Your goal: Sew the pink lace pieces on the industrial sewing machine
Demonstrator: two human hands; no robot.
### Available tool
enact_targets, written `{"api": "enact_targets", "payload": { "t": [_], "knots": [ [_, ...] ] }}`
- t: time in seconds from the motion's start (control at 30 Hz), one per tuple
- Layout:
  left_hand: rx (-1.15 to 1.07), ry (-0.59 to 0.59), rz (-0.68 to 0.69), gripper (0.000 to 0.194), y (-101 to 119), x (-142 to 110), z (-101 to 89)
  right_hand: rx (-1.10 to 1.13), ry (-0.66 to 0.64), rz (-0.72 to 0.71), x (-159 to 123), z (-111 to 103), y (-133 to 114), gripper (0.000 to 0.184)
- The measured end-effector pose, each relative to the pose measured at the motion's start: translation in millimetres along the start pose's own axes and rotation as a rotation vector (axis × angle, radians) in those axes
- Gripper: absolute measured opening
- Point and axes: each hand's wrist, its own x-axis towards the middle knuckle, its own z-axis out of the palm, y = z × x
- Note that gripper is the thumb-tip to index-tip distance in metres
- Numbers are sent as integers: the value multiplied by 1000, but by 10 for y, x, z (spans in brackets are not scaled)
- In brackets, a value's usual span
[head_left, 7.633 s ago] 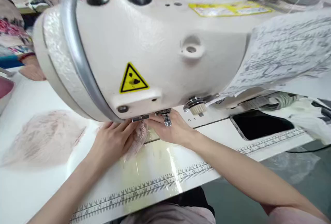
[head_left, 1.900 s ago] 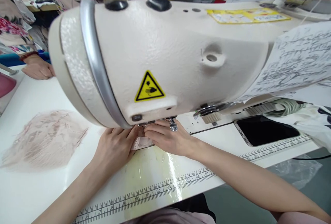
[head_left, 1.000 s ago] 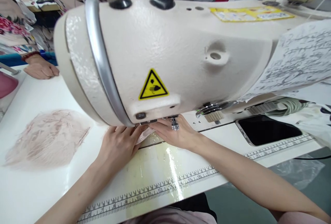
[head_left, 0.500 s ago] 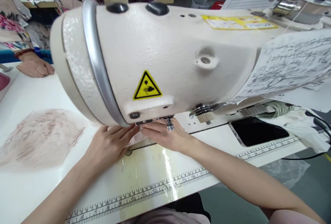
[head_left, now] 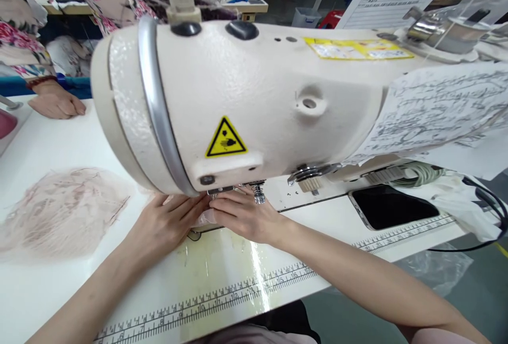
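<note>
Pink fabric: a small pale piece, mostly covered, lying between the left hand and the right hand, low under the near side of the machine.
Left fingers: close together, reaching forward and inward at the fabric's left edge; the tips are hidden, so I cannot tell whether they pinch or only press.
Right fingers: bent and side by side over the fabric's right edge, just beside the left ones; their grip cannot be told either.
Machine: cream, with a silver band around its left end and a yellow warning triangle facing the wearer.
Tabletop: white, yellowed and shiny in front of the hands, with a printed ruler along the near edge.
Sheer heap: pinkish and crumpled, on the tabletop left of the left hand, apart from it.
Phone: dark screen up, right of the right hand, near a coil of cord.
Handwritten sheet: hanging over the right part of the machine.
Co-worker's hand: resting on the far left of the tabletop, a dark red bracelet at the wrist, below a floral sleeve.
Clear plastic: below the tabletop's right edge.
</note>
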Motion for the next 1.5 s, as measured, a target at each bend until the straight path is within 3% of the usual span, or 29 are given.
{"api": "enact_targets", "payload": {
  "t": [0.37, 1.0, 1.37, 1.5],
  "knots": [
    [-55, 12, -9, 36, -12, -7, -2, 69, 111, -11, -12, 14, -18, 20],
    [72, 36, -63, 30, 225, 146, -47, 32, 59, 76, -69, -58, 27, 22],
    [139, 15, -84, 33, 306, 167, -50, -136, 27, 146, -42, -187, 36, 21],
    [169, 18, -77, 34, 321, 171, -42, -115, 21, 106, -41, -180, 88, 20]
  ]
}}
